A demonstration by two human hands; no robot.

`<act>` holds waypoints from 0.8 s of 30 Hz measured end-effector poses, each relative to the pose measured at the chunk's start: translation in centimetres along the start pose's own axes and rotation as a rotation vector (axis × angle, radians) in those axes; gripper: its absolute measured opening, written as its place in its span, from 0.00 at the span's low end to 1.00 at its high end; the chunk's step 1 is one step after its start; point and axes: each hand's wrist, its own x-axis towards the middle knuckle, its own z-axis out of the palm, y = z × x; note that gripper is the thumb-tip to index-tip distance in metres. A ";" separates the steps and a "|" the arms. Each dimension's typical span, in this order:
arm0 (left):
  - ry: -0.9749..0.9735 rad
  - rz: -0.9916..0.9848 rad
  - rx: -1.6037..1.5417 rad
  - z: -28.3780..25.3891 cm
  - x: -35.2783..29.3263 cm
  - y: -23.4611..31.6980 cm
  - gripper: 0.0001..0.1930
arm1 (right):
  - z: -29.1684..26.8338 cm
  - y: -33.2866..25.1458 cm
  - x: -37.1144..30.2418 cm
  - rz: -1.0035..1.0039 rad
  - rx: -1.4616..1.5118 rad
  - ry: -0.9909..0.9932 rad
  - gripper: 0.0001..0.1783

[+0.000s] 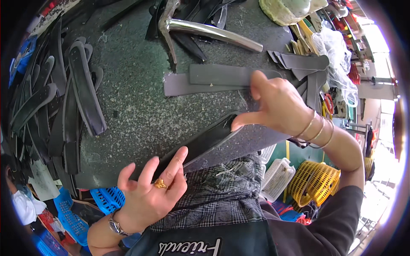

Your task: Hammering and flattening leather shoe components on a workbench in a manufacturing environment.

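A long black strip (198, 143) with a raised edge and a rounded end lies slantwise at the bench's near edge. My left hand (156, 187), wearing a ring, grips its lower left part, fingers over it and some fingers raised. At the strip's upper right end, the thumb of my right hand (277, 104) presses on it. The right thumb and fingers are spread apart, and the index finger touches the right part of a flat grey strip (220, 76). A second grey strip (176, 85) lies partly under that one.
A hammer (213, 34) with a metal handle rests at the back beside dark strips. Many curved black strips (83, 85) are heaped at left. Grey pieces (305, 62) lie at right on the speckled bench (128, 98). Yellow baskets (314, 181) and a blue basket (106, 199) stand below.
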 end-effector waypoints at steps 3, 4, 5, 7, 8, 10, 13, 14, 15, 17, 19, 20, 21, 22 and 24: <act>0.098 0.023 0.053 0.8 -0.4 0.2 0.08 | -1.5 0.3 -0.8 0.008 0.228 0.191 0.26; 0.091 0.015 0.061 0.7 -0.5 0.3 0.08 | -1.8 -0.7 -1.2 -0.120 0.255 0.276 0.23; 0.068 0.019 0.059 0.5 -0.5 0.3 0.06 | -1.8 -2.0 -2.1 -0.237 0.273 0.361 0.19; 0.054 0.031 0.050 0.0 -0.5 0.1 0.04 | 0.9 -4.9 -3.1 -0.600 0.284 0.498 0.23; 0.008 0.004 -0.018 -0.4 -0.7 -0.1 0.03 | 1.0 -6.8 -3.6 -0.613 0.237 0.330 0.35; -0.023 -0.063 -0.103 -0.7 -1.4 -0.8 0.11 | 4.3 -7.2 -4.2 -0.583 0.191 0.055 0.45; -0.002 -0.103 -0.119 -0.5 -3.4 -2.1 0.12 | 4.5 -6.6 -3.9 -0.605 0.152 0.013 0.50; 0.027 -0.105 -0.108 -0.6 -3.8 -2.1 0.11 | 4.6 -6.6 -3.7 -0.615 0.133 0.041 0.49; 0.056 -0.107 -0.096 -0.6 -4.1 -2.2 0.10 | 4.7 -6.8 -3.7 -0.616 0.105 0.040 0.48; 0.115 -0.105 -0.117 -0.5 -4.0 -2.1 0.07 | 4.3 -6.9 -3.7 -0.610 0.114 0.041 0.41; 0.158 -0.110 -0.138 -0.2 -4.1 -2.0 0.07 | 4.4 -6.7 -3.7 -0.613 0.042 0.090 0.34; 0.186 -0.113 -0.128 0.1 -4.2 -2.0 0.08 | 4.2 -6.9 -3.5 -0.607 0.053 0.087 0.30; 0.213 -0.115 -0.118 0.4 -4.4 -2.1 0.09 | 4.4 -6.9 -3.4 -0.618 0.050 0.081 0.30; 0.252 -0.123 -0.129 0.8 -4.7 -1.8 0.07 | 4.4 -6.7 -3.4 -0.620 0.037 0.075 0.30; 0.205 -0.168 -0.107 0.1 -6.5 -1.8 0.07 | 4.6 -6.6 -3.2 -0.652 0.080 0.092 0.29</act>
